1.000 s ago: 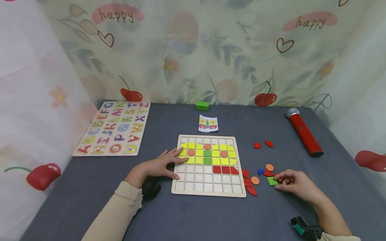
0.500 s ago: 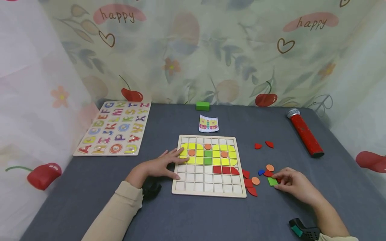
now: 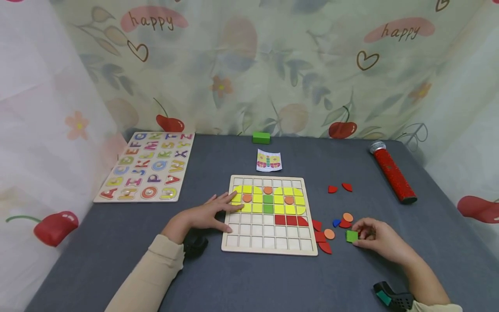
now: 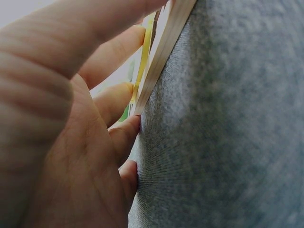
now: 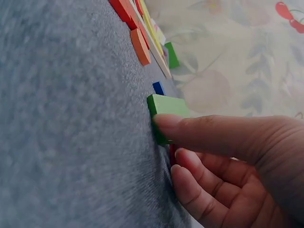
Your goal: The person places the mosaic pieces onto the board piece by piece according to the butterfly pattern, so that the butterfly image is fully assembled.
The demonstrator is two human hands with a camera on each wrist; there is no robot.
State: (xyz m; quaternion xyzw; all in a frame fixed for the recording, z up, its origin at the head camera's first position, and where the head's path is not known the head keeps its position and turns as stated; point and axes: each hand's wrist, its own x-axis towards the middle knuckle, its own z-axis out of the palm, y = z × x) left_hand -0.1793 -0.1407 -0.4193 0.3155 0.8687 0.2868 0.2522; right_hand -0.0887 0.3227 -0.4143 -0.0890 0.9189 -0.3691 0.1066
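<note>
In the head view my left hand (image 3: 208,212) rests with spread fingers on the left edge of a wooden grid board (image 3: 253,247). In the left wrist view its fingertips touch a yellow tile (image 4: 143,59) and the board's edge. The board bears rows of yellow tiles (image 3: 290,209), orange discs, green squares and a short row of red tiles (image 3: 291,220). Right of the board my right hand (image 3: 380,238) pinches a green square tile (image 3: 351,236). The right wrist view shows the thumb on that tile's face; the index fingertip is hidden. A red piece (image 5: 173,154) shows beside the fingers.
Loose red pieces (image 3: 325,248), an orange disc (image 3: 329,234) and a blue piece (image 3: 336,222) lie between board and right hand. Behind the board are a picture card (image 3: 269,160) and a green block (image 3: 261,138). An alphabet board (image 3: 146,169) lies left, a red microphone (image 3: 393,175) right.
The green square tile has turned a little under my right fingers, its edges now straighter to the view. My left hand has stayed on the board.
</note>
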